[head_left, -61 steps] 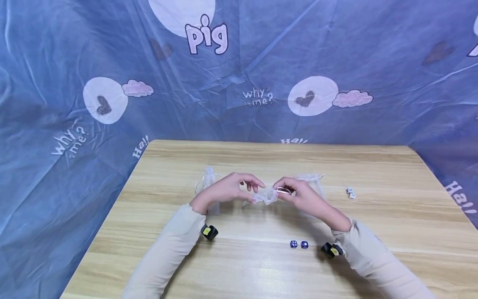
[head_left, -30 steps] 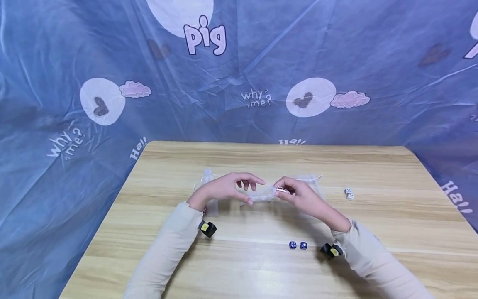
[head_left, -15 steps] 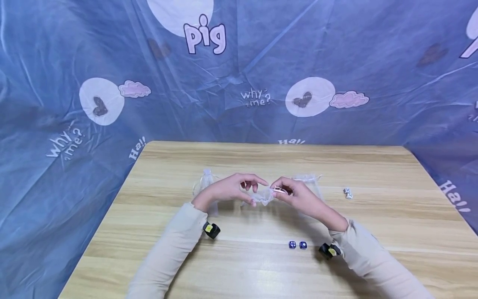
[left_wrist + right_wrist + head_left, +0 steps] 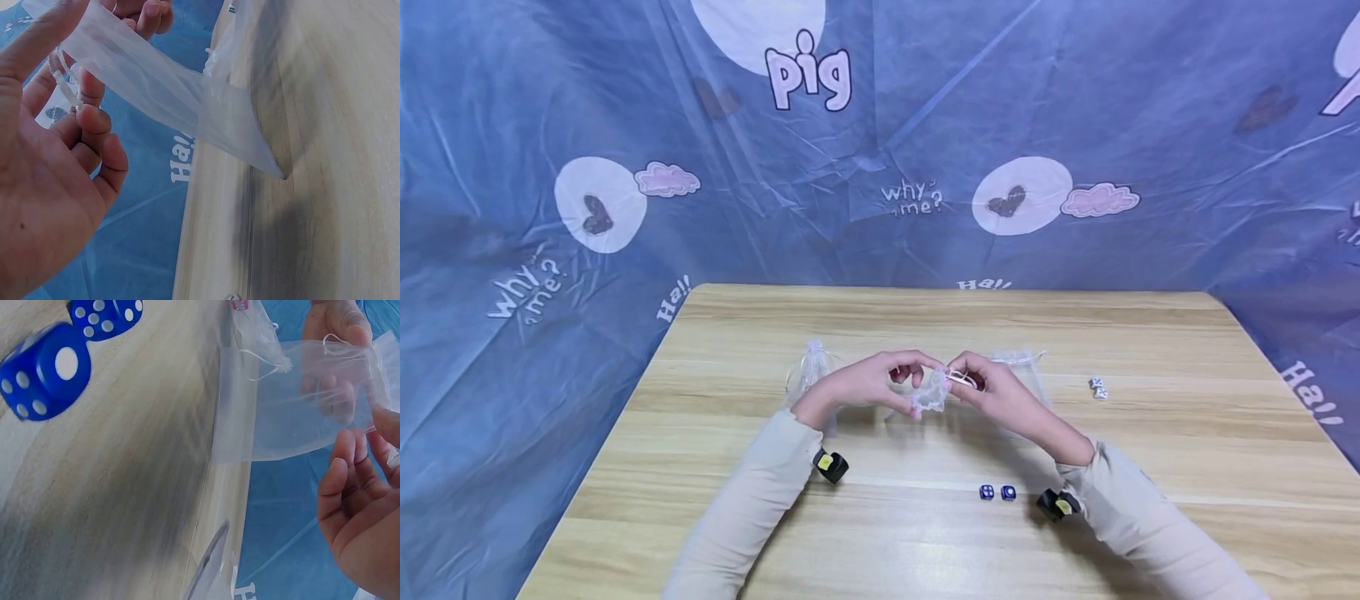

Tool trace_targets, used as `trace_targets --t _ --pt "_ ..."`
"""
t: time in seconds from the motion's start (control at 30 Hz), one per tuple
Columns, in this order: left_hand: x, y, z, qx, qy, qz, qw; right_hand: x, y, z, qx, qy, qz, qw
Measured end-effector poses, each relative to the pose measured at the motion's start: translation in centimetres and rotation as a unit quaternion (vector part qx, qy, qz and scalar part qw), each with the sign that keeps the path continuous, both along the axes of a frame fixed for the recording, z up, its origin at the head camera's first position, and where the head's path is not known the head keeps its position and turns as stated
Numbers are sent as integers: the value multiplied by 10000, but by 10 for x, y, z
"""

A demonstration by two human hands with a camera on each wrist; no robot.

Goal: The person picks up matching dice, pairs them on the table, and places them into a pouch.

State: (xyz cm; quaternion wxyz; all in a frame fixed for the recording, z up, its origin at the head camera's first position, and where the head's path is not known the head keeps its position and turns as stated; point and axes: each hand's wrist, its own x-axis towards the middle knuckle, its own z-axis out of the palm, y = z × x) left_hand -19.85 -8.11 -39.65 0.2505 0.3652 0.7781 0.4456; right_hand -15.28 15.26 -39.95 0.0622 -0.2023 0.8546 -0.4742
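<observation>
A sheer white drawstring bag (image 4: 932,393) hangs between the two hands over the table, its lower corner close above the wood in the left wrist view. My left hand (image 4: 874,380) pinches one side of its gathered mouth, thumb below and forefinger above. At the other side, my right hand (image 4: 1000,390) pinches the mouth between thumb and fingers, with a loop of white cord across them. Through the thin mesh (image 4: 281,406) the left fingers show in the right wrist view. Two blue dice (image 4: 997,492) with white spots lie on the table nearer the body.
Behind the left hand stands a tied sheer bag (image 4: 815,360), a red die (image 4: 239,305) visible in it. A similar bag (image 4: 1036,382) lies flat behind the right hand. Two white dice (image 4: 1098,388) sit farther right on the wooden table (image 4: 1187,467).
The left hand has shifted slightly right, closer to the right hand. The bag's mouth, stretched flat one second ago, is now bunched and wider. The dice have stayed put.
</observation>
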Motion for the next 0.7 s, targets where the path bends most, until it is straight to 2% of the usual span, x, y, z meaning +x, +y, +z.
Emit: trace_targets --t 0.27,0.53,0.7 --pt "2 3 1 73 -78 60 9999 1 1 -1 -158 -126 -7 9998" --pt "0 7 -1 154 41 -200 9997 1 2 -1 -130 -89 43 9999" --pt "-1 8 -1 18 238 -152 9996 0 7 0 -33 -118 94 9999"
